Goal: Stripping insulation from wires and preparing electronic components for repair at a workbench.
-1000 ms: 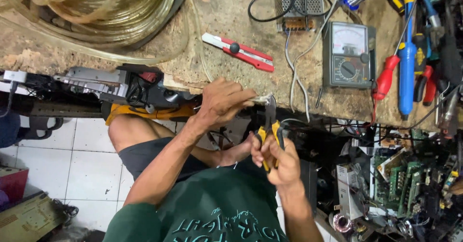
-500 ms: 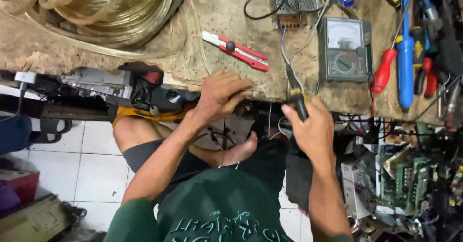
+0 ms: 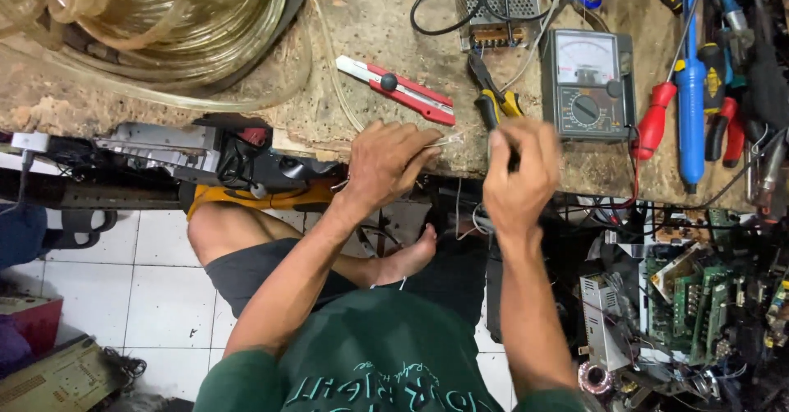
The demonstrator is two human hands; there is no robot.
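Right hand (image 3: 519, 175) is now up at the workbench edge (image 3: 460, 161), fist closed around the yellow-handled pliers (image 3: 493, 104); one second ago it sat lower, below the bench edge near the lap, with the pliers' handles gripped there. Half a second ago it was already partway up, tool pointing at the bench. Pliers' jaws now lie over the bench top, just beside the analog multimeter (image 3: 587, 83). Right hand appears motion-blurred. Left hand (image 3: 390, 161) shifts slightly rightward along the bench edge; its fingertips (image 3: 429, 145) now pinch a thin pale wire (image 3: 448, 141), which could not be made out in the earlier pictures.
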